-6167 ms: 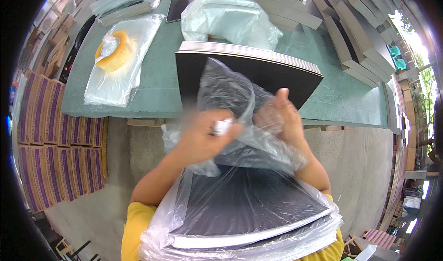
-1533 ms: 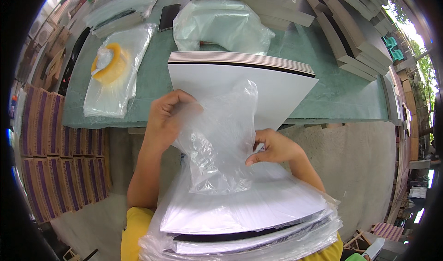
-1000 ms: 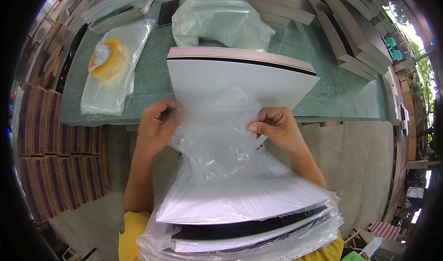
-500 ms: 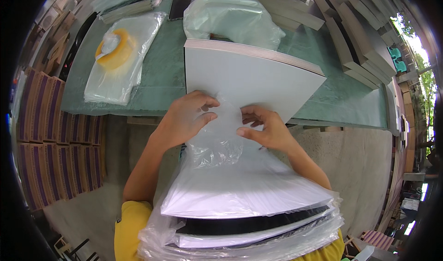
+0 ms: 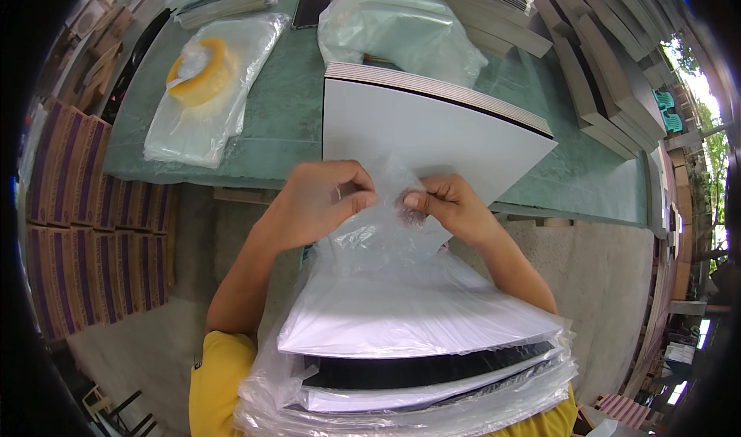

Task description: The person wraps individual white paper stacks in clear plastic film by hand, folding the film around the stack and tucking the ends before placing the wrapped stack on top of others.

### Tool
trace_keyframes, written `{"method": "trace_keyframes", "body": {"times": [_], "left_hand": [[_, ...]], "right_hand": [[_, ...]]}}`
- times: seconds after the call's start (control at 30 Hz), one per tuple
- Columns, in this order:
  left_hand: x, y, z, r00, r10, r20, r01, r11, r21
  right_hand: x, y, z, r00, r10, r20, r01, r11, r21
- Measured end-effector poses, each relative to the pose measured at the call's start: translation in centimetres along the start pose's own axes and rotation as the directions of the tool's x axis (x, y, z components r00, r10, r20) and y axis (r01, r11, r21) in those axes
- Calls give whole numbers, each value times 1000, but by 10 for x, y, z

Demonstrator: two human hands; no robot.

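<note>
My left hand (image 5: 312, 209) is closed, thumb and forefinger brought together at the edge of a clear plastic bag (image 5: 370, 240). Opposite it, my right hand (image 5: 461, 211) pinches a bunched bit of the same film between thumb and fingers. The bag runs down toward me over white flat sheets (image 5: 417, 313), with a black layer (image 5: 417, 371) showing below them. Behind my hands, a stack of white boards (image 5: 440, 116) leans up at the table edge, its layered edges uppermost.
On the green table (image 5: 285, 105), a yellow tape roll (image 5: 202, 72) rests on folded clear bags (image 5: 193, 132). A dark phone (image 5: 312, 8) and a crumpled plastic bundle (image 5: 397, 32) lie farther back. Grey panels (image 5: 610, 74) stand at right; cartons (image 5: 85, 259) are stacked at left.
My right hand has closed on the film, and my left thumb and forefinger have drawn closer together. The film between them is lifted and bunched. The whole view has shifted slightly.
</note>
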State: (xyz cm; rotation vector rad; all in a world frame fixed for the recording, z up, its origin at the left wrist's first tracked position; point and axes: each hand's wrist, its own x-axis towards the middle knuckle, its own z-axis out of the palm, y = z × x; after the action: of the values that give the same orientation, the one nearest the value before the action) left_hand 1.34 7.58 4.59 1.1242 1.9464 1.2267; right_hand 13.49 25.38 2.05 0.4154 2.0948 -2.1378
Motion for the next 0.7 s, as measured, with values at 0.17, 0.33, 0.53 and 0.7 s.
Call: {"method": "trace_keyframes", "body": {"times": [0.17,0.33,0.53,0.7], "left_hand": [[6,7,18,993,9,118,6,993,-120],[-3,-21,24,995,-99,-30,88,961,-263],[-35,-61,-56,560,14,-828,70,996,64],[-20,38,22,942,334,12,-326,909,259]], "right_hand": [[3,3,4,1000,-13,16,11,997,78],[0,6,6,999,-33,-27,43,721,692],[-32,1,-26,986,-164,-30,164,917,363],[-37,-48,-9,844,-529,-95,523,849,-82]]}}
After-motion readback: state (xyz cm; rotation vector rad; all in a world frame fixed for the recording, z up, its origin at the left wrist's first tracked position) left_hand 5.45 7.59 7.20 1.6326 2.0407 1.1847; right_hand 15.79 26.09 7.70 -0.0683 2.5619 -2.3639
